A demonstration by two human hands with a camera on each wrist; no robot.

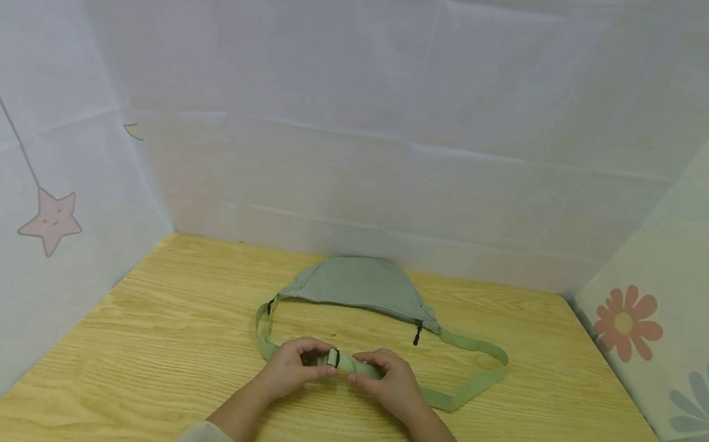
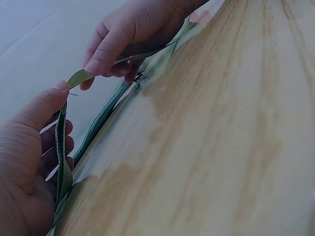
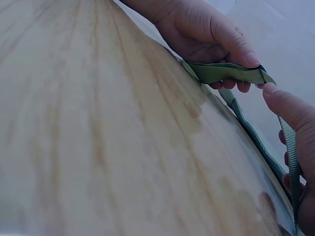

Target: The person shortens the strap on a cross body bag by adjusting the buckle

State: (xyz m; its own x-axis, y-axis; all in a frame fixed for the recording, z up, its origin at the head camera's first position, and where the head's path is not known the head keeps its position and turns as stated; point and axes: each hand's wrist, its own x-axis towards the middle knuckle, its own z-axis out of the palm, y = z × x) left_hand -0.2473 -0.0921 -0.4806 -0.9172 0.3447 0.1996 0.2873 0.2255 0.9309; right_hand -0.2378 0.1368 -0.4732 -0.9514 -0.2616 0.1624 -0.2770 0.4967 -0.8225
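Note:
A grey-green waist bag (image 1: pixel 360 284) lies at the back middle of the table in the head view, its light green strap (image 1: pixel 482 381) looping toward me. My left hand (image 1: pixel 293 371) pinches the strap at a dark-edged slider buckle (image 1: pixel 334 358) between thumb and fingers. Just to the right of it, my right hand (image 1: pixel 393 384) pinches the same strap, with a short stretch of webbing showing between the two. In the right wrist view, the strap (image 3: pixel 224 73) runs folded through the left fingers, and the right thumb presses its end of that stretch.
The wooden table (image 1: pixel 148 358) carries the bag. A black zipper pull (image 1: pixel 417 334) hangs from the bag's front edge. Pale cloth walls stand behind and on both sides, with a printed star (image 1: pixel 52 221) on the left and printed flowers (image 1: pixel 625 323) on the right.

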